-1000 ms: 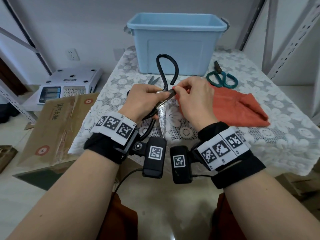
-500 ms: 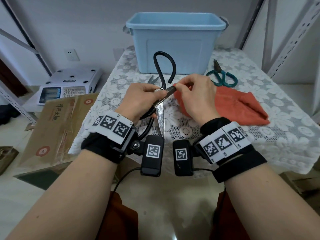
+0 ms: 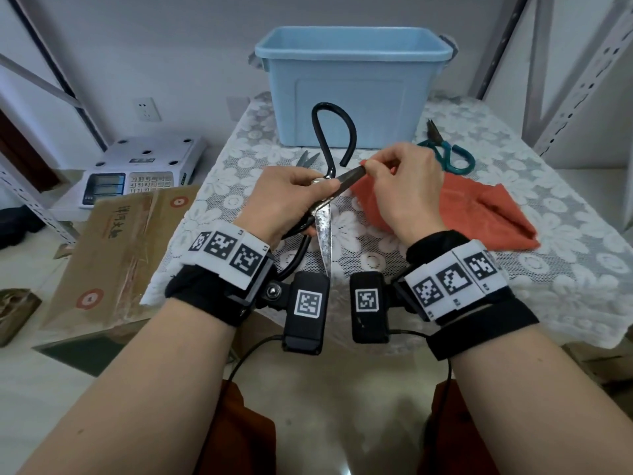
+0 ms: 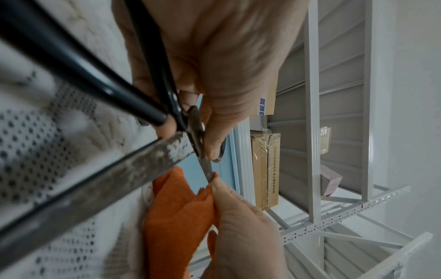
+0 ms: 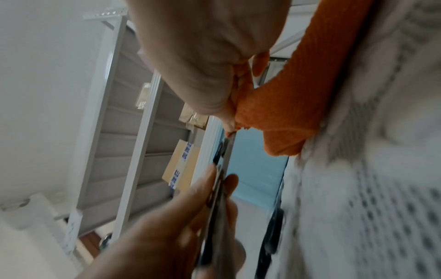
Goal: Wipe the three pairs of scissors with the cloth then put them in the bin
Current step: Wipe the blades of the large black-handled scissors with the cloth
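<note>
Lace covered the bench point(image 3: 565, 275) in front of you, white flowers all over it, with grey shelf frames standing to either side and a pale wall behind. At the far edge sat the blue bin point(image 3: 352, 87), open at the top.

Your left hand point(image 3: 291, 197) was curled round the big black scissors point(image 3: 323, 214), gripping them right at the pivot. They were wide open: one spotted, worn blade pointed down towards your wrist, the other reached out to the right, and one long black handle loop stood up in front of the bin. From the left wrist view the thumb pressed flat by the pivot point(image 4: 198, 132).

Your right hand point(image 3: 407, 186) pinched the tip of that outstretched blade, thumb and forefinger closed over it with a fold of the orange cloth point(image 3: 486, 214) between skin and metal. The wrist views showed the cloth point(image 4: 181, 203) bunched right up against the blade, its frayed edge point(image 5: 281, 105) caught under your fingertips. The rest of it trailed away over the lace to your right, lying flat on the bench.

Two more pairs waited on the bench. The green scissors point(image 3: 448, 154) lay just beside the bin's right corner, tips pointing away from you. The grey scissors point(image 3: 306, 158) peeked out beyond your left hand, mostly hidden; only the blade tips showed, near the bin's front.

Off to your left, lower down, sat a white scale point(image 3: 137, 169) and a cardboard sheet point(image 3: 120, 252).
</note>
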